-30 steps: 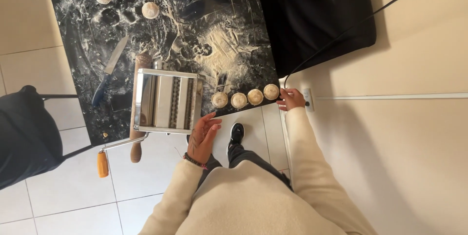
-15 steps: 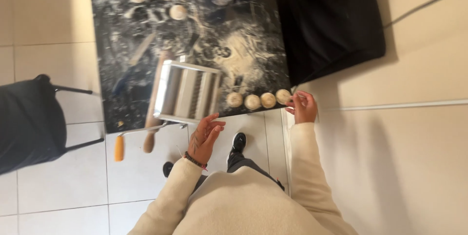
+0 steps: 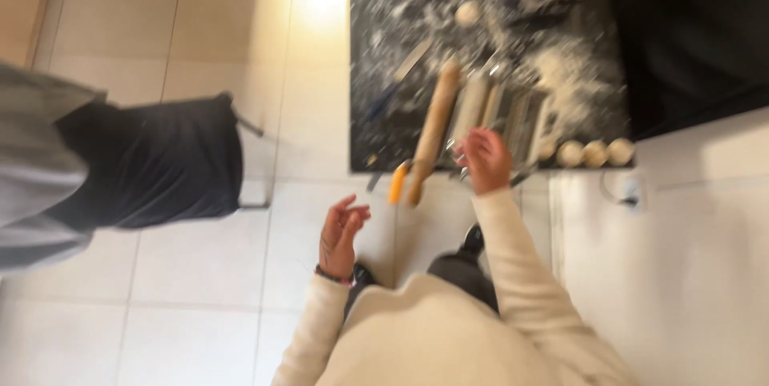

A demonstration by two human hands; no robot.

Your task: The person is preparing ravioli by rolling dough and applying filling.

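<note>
Your right hand (image 3: pixel 483 160) has left the dough balls (image 3: pixel 594 152) and come across to the near edge of the metal pasta machine (image 3: pixel 505 114), fingers loosely spread, seemingly touching it though blur hides any grip. Your left hand (image 3: pixel 340 234) has dropped away over the floor tiles, open and empty. The wooden rolling pin (image 3: pixel 432 130) lies just left of the machine on the floured dark counter (image 3: pixel 376 122)

A dark, speckled stone counter (image 3: pixel 376 114) dusted with matt white flour holds a shiny metal pasta roller (image 3: pixel 505 110), a smooth wooden rolling pin (image 3: pixel 432 126) and soft, matt dough balls (image 3: pixel 594 152). The floor tiles (image 3: pixel 200 290) are glossy cream; the sleeves (image 3: pixel 513 266) are soft cream knit.
</note>
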